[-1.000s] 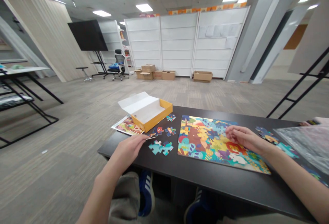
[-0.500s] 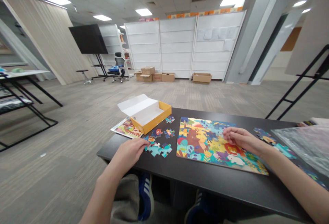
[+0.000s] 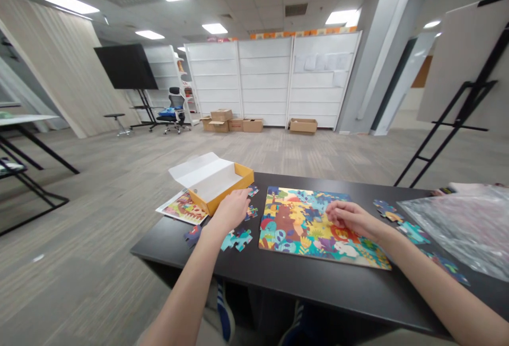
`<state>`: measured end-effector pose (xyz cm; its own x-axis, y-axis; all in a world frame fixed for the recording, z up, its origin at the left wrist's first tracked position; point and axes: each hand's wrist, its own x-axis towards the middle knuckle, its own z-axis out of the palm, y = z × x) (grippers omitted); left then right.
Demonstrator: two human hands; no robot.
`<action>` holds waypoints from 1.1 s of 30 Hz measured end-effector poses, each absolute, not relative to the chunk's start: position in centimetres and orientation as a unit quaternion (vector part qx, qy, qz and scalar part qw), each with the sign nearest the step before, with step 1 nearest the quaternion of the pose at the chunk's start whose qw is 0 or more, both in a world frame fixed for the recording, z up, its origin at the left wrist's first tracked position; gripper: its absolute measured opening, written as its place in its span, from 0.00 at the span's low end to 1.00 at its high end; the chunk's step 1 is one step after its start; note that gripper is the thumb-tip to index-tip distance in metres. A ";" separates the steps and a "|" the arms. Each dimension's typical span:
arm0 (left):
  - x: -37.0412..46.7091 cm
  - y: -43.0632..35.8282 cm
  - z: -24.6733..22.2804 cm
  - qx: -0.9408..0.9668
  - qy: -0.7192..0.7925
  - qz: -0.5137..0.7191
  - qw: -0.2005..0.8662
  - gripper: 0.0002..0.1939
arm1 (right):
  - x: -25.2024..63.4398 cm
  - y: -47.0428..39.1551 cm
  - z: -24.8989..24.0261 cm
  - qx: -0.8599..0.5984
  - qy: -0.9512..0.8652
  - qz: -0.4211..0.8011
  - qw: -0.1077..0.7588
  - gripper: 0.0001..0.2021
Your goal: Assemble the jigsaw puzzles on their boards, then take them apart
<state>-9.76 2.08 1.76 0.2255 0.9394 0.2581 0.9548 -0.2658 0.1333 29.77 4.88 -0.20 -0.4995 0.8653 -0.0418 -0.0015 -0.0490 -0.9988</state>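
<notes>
At lower centre the puzzle is lying largely joined, with loose pieces remaining to both sides, while the right hand above it and the left hand by the yellow box are curling, whether grasping anything I cannot tell.

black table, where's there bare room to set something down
The black table has a bare strip between the colourful rectangular jigsaw board and the table's near edge, plus a smaller patch between the white-bordered printed sheet and the near left corner. Crowded: beside the open yellow cardboard box, with multicoloured jigsaw pieces and left hand, and by the clear plastic bag.
</notes>
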 end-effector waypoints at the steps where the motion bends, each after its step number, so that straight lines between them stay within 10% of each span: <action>1: -9.4 2.8 1.4 -0.783 -0.607 -0.132 0.025 0.22 | 29.7 4.8 -0.2 -0.359 -0.595 0.630 0.346 0.18; 33: -9.8 1.5 2.1 -0.758 -0.647 -0.075 0.041 0.15 | 29.6 4.7 0.4 -0.359 -0.602 0.626 0.342 0.17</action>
<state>-9.84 1.49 2.11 0.1512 0.9745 0.1660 0.9866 -0.1591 0.0356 29.58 4.67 0.39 -0.5082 0.8605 -0.0368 0.0028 -0.0411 -0.9992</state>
